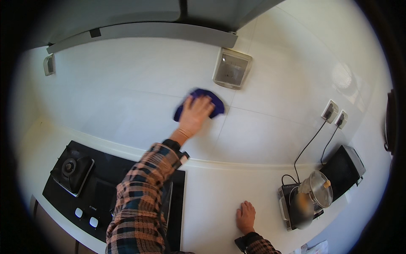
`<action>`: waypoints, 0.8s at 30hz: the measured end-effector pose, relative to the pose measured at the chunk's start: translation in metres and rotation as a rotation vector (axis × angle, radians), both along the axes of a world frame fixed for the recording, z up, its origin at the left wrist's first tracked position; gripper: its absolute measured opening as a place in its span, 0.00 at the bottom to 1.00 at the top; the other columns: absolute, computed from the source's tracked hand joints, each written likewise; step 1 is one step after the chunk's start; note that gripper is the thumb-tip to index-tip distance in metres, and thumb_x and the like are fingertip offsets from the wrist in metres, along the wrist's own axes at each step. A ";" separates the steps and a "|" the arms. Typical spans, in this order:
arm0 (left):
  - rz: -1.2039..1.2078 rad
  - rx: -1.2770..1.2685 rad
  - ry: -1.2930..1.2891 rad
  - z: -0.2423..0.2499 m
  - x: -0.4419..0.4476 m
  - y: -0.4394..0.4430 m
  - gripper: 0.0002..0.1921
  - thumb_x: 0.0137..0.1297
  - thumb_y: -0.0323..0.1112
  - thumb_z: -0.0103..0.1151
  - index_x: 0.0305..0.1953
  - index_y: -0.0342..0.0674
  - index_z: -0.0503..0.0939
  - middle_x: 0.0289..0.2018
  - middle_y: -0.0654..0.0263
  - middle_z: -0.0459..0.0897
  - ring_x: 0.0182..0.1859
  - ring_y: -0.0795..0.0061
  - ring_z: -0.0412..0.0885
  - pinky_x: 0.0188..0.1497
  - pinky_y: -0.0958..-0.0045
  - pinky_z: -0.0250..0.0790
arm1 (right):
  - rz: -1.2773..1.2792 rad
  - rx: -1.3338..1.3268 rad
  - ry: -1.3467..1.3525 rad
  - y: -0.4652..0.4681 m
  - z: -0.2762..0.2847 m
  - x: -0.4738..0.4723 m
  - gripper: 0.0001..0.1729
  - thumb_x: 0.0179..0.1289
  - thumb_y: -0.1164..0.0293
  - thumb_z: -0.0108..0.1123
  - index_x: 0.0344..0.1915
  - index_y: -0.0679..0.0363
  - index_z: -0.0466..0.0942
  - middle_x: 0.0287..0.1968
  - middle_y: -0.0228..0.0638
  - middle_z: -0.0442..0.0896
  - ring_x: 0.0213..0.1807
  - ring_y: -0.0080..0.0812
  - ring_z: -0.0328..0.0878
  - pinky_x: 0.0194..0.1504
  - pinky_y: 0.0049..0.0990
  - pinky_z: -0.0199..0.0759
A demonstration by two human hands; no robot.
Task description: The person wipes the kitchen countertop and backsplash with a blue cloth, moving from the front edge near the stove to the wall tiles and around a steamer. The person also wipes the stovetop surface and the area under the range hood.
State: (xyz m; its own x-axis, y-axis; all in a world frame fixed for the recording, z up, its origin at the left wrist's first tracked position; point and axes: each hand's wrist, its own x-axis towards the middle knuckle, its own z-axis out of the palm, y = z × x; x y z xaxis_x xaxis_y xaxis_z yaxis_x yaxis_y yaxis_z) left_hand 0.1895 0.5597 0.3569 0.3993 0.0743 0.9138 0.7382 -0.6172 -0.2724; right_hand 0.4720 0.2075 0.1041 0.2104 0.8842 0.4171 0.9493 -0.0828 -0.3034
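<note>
My left hand (195, 114) presses a dark purple cloth (217, 103) against the white tiled wall (152, 120), fingers spread over it. The cloth and fingers are slightly blurred. Just above and to the right of the cloth is a socket box with a clear cover (233, 69). My left sleeved arm reaches over the black gas hob (117, 162) and hides part of it. My right hand (246, 217) rests palm down on the white countertop (209, 197), to the right of the hob, with nothing in it.
A range hood (142, 31) overhangs the wall. On the right, a glass pot (318, 190) sits on a small appliance beside a black toaster-oven-like appliance (341, 171). Their cords run to two wall sockets (330, 111). A pan support (71, 171) stands on the hob's left burner.
</note>
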 end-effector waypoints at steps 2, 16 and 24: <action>0.106 0.037 -0.223 0.007 -0.061 0.018 0.20 0.62 0.28 0.52 0.57 0.44 0.78 0.64 0.55 0.73 0.68 0.53 0.69 0.68 0.40 0.55 | -0.011 -0.035 0.004 -0.001 0.001 -0.002 0.23 0.66 0.67 0.56 0.58 0.67 0.73 0.65 0.51 0.73 0.69 0.55 0.63 0.72 0.48 0.52; 0.226 -0.105 -0.914 -0.004 -0.008 0.027 0.27 0.67 0.31 0.50 0.68 0.39 0.67 0.74 0.44 0.56 0.78 0.39 0.46 0.71 0.28 0.39 | -0.029 -0.053 -0.032 0.002 -0.003 -0.001 0.23 0.66 0.66 0.57 0.57 0.65 0.74 0.66 0.50 0.72 0.70 0.55 0.63 0.71 0.50 0.52; -0.247 -0.173 -0.029 -0.056 0.089 -0.034 0.23 0.59 0.28 0.54 0.58 0.43 0.78 0.65 0.56 0.72 0.64 0.58 0.71 0.70 0.39 0.52 | -0.017 -0.023 -0.003 0.000 0.000 0.000 0.23 0.65 0.66 0.57 0.56 0.66 0.75 0.65 0.51 0.74 0.69 0.55 0.64 0.71 0.50 0.53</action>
State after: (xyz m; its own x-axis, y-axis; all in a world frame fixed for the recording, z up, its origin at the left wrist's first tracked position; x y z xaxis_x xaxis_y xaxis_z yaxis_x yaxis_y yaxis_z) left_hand 0.2780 0.5260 0.3010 0.3987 0.1341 0.9072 0.5659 -0.8145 -0.1283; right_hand 0.4724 0.2074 0.1041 0.2243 0.8899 0.3973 0.9486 -0.1059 -0.2984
